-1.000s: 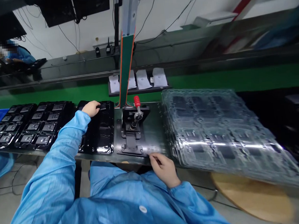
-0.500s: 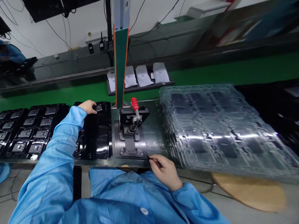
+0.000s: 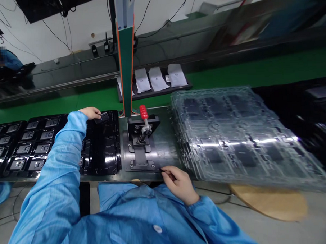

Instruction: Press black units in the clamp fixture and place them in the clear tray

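My left hand (image 3: 89, 112) sits at the far end of a glossy black tray (image 3: 105, 153), holding a small dark rectangular part (image 3: 102, 117) in its fingers. My right hand (image 3: 179, 184) rests at the front edge of a metal plate (image 3: 166, 150), its fingertips pinched on a thin dark piece (image 3: 162, 169) that is mostly hidden. Between my hands stands a black fixture with a red-handled toggle clamp (image 3: 143, 135). Black trays with small parts in their pockets (image 3: 26, 142) lie to the left, partly behind my left sleeve.
A tall stack of clear plastic trays (image 3: 234, 137) lies right of the plate. A green upright post (image 3: 126, 66) rises behind the clamp, before white packets on a dark tray (image 3: 157, 79). A round wooden stool top (image 3: 269, 202) shows below the stack. A blue sleeve (image 3: 0, 194) enters at the left.
The view has drifted, shifting the bench left and up in the frame. The small dark part now shows clearly, lifted in my left fingers above the tray. My right hand stays at the plate edge.
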{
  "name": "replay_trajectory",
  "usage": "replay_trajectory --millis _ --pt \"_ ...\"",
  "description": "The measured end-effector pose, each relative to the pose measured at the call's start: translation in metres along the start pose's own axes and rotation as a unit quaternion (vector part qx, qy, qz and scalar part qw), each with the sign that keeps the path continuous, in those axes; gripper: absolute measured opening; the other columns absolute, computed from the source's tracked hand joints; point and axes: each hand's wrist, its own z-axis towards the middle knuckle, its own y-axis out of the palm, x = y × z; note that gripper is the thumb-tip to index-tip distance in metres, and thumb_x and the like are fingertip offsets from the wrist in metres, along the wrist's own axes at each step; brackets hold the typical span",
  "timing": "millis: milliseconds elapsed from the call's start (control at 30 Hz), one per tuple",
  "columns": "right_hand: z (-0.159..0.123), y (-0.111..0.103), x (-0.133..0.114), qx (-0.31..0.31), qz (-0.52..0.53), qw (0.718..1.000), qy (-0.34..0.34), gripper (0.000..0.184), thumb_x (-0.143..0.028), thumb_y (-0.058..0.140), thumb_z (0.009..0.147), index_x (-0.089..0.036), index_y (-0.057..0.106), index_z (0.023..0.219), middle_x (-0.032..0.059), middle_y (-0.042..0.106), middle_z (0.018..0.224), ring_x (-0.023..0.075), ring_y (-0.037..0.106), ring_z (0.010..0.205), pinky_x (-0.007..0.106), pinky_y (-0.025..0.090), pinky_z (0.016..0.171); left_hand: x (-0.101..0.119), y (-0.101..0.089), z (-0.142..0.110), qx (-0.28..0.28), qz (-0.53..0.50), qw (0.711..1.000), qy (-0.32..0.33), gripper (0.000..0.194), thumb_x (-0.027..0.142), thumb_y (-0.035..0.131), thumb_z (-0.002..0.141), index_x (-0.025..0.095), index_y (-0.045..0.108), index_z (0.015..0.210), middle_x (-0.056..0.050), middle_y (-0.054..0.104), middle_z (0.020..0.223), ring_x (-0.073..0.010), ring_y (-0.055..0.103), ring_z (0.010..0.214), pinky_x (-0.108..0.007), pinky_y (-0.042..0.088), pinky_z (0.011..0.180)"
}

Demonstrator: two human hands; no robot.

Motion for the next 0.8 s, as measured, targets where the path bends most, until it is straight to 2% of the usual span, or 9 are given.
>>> replay_trajectory --millis 200,367,467,533,700,800 --pt "0.0 0.001 -0.001 -0.007 -0.008 1.0 0.003 0.017 -0.034 0.063 0.094 -0.023 0.076 0.095 0.0033 0.074 0.074 0.0196 0.068 0.061 0.032 0.058 0.061 0.011 0.003 -0.028 0.056 -0.079 0.995 -0.019 0.02 0.038 0.08 0.078 0.021 0.074 0.085 0.001 0.067 0.073 -0.0137 0.056 0.066 -0.025 0.043 0.062" --pt "-0.001 0.003 -0.004 -0.013 0.0 1.0 0.025 0.02 -0.035 0.061 0.094 -0.023 0.076 0.095 0.004 0.075 0.074 0.0202 0.068 0.062 0.033 0.057 0.063 0.021 0.03 -0.063 0.116 -0.192 0.974 -0.042 0.022 0.037 0.074 0.088 0.021 0.06 0.084 0.002 0.056 0.07 -0.0116 0.052 0.062 -0.024 0.047 0.061" --pt "-0.002 0.004 -0.004 -0.017 -0.002 0.999 0.033 0.02 -0.035 0.06 0.094 -0.023 0.076 0.096 0.0045 0.075 0.075 0.0203 0.068 0.064 0.033 0.056 0.064 0.032 0.061 -0.092 0.132 -0.25 0.958 -0.043 0.022 0.035 0.07 0.091 0.021 0.054 0.084 0.002 0.053 0.07 -0.011 0.054 0.063 -0.025 0.052 0.064" --pt "-0.003 0.005 -0.005 -0.025 -0.005 0.999 0.038 0.02 -0.035 0.06 0.094 -0.023 0.076 0.096 0.0051 0.076 0.077 0.0207 0.069 0.066 0.034 0.057 0.066 0.043 0.086 -0.114 0.125 -0.307 0.943 -0.044 0.023 0.033 0.072 0.088 0.021 0.053 0.083 0.002 0.056 0.073 -0.0112 0.057 0.065 -0.025 0.053 0.063" --pt "-0.007 0.011 -0.021 0.011 -0.003 1.0 0.028 0.019 -0.032 0.06 0.098 -0.02 0.074 0.103 0.0054 0.075 0.081 0.0203 0.068 0.067 0.035 0.058 0.067 0.08 0.163 -0.168 0.071 -0.481 0.874 -0.016 0.039 0.041 0.088 0.073 0.019 0.061 0.091 -0.001 0.068 0.087 -0.0138 0.066 0.076 -0.023 0.056 0.063" --pt "-0.009 0.016 -0.04 0.014 0.011 1.0 -0.023 0.024 -0.028 0.058 0.1 -0.021 0.07 0.119 0.0073 0.076 0.094 0.0213 0.069 0.077 0.039 0.061 0.075 0.103 0.211 -0.19 0.028 -0.526 0.85 -0.016 0.046 0.046 0.092 0.071 0.018 0.062 0.092 -0.001 0.068 0.088 -0.0136 0.067 0.078 -0.024 0.059 0.067"
